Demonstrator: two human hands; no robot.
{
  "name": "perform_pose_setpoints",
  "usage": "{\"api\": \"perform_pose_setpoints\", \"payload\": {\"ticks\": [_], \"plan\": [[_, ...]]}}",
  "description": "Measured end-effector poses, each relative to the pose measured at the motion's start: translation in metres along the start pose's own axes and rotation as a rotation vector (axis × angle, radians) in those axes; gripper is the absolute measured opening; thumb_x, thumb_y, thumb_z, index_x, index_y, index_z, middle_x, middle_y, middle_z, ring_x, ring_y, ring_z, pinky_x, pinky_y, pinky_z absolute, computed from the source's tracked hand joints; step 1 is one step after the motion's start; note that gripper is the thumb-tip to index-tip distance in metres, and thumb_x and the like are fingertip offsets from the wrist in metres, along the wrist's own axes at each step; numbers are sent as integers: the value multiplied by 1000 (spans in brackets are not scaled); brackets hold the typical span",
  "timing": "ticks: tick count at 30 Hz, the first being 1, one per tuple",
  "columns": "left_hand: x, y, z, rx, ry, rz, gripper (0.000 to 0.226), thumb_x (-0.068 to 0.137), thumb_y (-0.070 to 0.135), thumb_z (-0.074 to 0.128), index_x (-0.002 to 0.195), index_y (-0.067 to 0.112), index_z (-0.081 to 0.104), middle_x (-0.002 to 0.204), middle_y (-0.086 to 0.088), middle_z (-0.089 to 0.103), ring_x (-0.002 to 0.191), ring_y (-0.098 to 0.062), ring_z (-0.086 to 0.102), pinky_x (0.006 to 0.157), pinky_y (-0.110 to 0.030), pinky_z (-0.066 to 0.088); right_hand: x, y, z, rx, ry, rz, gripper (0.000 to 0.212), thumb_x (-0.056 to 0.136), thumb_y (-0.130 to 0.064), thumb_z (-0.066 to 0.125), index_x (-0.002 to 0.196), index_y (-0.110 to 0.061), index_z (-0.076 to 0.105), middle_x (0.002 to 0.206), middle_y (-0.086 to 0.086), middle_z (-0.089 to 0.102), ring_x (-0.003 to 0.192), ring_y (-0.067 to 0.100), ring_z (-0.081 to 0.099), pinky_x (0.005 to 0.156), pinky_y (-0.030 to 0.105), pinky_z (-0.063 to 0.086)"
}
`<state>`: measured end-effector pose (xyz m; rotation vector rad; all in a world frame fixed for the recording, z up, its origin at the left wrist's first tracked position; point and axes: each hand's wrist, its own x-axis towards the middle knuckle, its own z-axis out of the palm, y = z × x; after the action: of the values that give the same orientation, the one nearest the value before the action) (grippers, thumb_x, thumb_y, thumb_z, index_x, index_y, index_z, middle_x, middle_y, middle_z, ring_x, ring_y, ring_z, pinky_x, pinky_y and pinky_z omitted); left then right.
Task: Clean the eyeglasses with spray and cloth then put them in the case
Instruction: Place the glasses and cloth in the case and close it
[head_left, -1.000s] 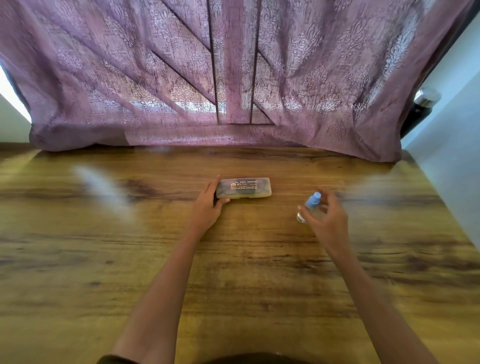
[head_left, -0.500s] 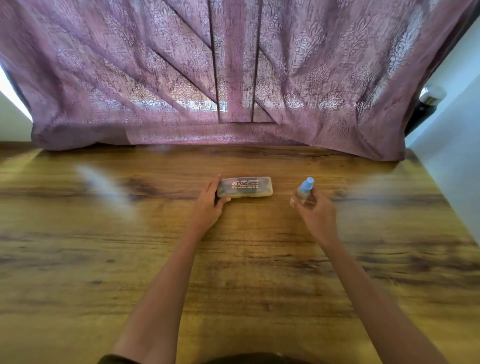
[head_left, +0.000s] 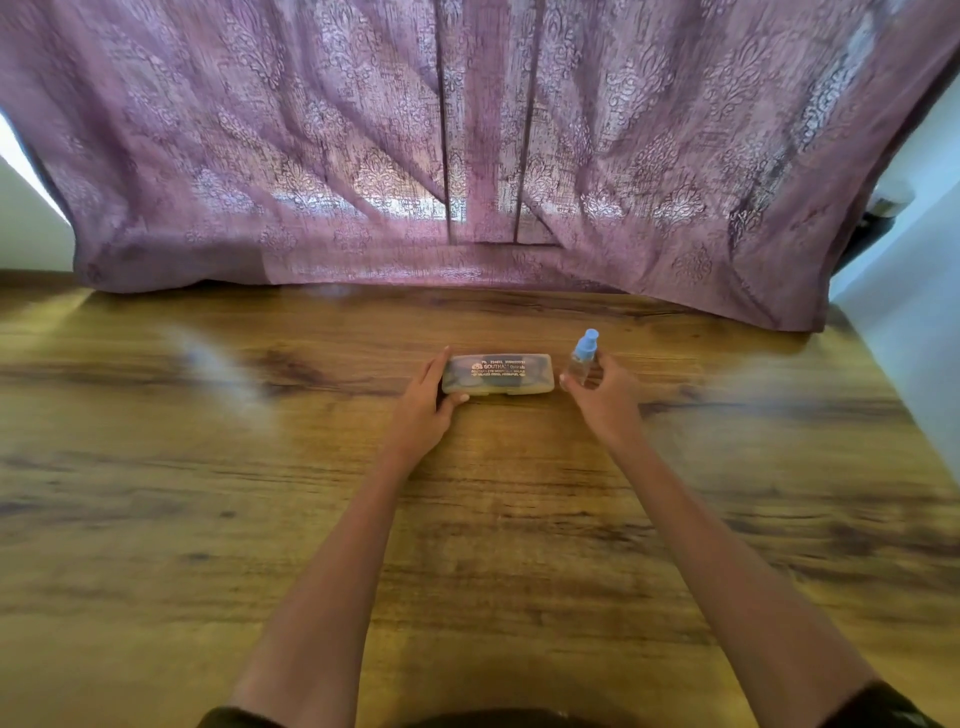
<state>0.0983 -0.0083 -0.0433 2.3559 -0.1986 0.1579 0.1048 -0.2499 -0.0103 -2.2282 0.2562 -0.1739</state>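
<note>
Wood-grain table with a glossy laminate look, and a mauve patterned curtain hanging down to its far edge with daylight coming through the weave. Only the head view to go on.

The eyeglass case lies flat mid-table: a long, rounded, frosted plastic box with printed lettering on top, closed. Dark shapes show through it, so I'd guess the eyeglasses are inside, but I can't make them out properly. No cloth in sight either.

The left hand grips the case's left end, thumb on the near edge and fingers wrapped along the side. The right hand has its fingers curled round the spray bottle, a small clear cylinder with a blue cap, roughly upright and just beside the case's right end. Can't tell if its base touches the table.

What could go wrong: that bottle is narrow and top-heavy, so setting it down carelessly this close to the case could tip it over. The smooth case might also skid on the slick table if it's popped open one-handed, and the glasses could spill out.
</note>
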Motion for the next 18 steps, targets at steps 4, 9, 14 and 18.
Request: {"api": "perform_pose_setpoints", "payload": {"ticks": [4, 9, 14, 18], "plan": [[-1, 1, 0, -7, 21, 17, 69, 92, 17, 63, 151, 11, 27, 138, -12, 49, 113, -24, 54, 93, -30, 44, -1, 4, 0, 11, -10, -31, 43, 86, -22, 74, 125, -11, 59, 111, 4, 66, 100, 17, 60, 79, 23, 43], [-2, 0, 0, -19, 25, 19, 73, 91, 15, 65, 152, 9, 25, 138, -14, 51, 118, -26, 53, 100, -34, 43, -1, 7, 1, 39, -7, -26, 48, 86, -23, 74, 128, -11, 57, 111, 3, 66, 101, 17, 62, 84, 28, 51], [-1, -3, 2, -33, 29, -25, 77, 89, 17, 67, 152, 9, 24, 134, -14, 55, 118, -26, 54, 97, -26, 40, -8, 19, 2, 119, -49, -35, 51, 82, -19, 78, 127, -14, 56, 113, -2, 66, 101, 10, 63, 85, 19, 51], [-1, -6, 4, -35, 37, -57, 82, 86, 16, 70, 152, 8, 23, 133, -14, 56, 121, -26, 53, 97, -21, 34, -19, 26, 4, 135, -6, -14, 64, 80, -20, 79, 135, -20, 47, 123, -6, 56, 106, 4, 56, 85, 11, 43]]}}
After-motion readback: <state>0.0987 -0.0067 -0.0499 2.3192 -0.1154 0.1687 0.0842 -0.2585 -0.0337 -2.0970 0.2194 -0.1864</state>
